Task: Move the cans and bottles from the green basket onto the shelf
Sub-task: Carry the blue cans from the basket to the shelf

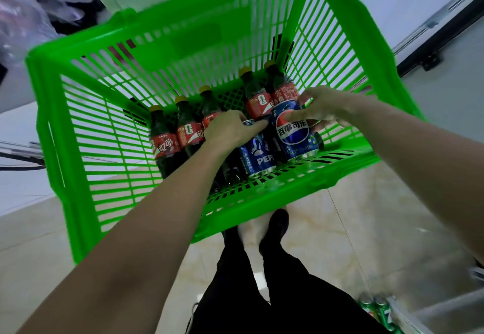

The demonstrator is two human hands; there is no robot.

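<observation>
Green basket (183,53) sits before you, stock clustered at its near right. Your left hand (230,130) is clamped over the top of one blue Pepsi can (258,155); your right hand (323,107) grips the second can (293,130) round its upper rim. Risk, as I read it: lifting both at once, a top-only pinch could slip, or your knuckles could topple the touching cola bottles (187,131). Count: five bottles, two cans.

Green slatted basket (78,129) holds five red-labelled cola bottles (190,134), ten to one o'clock; two blue Pepsi cans (293,134) at centre.
</observation>
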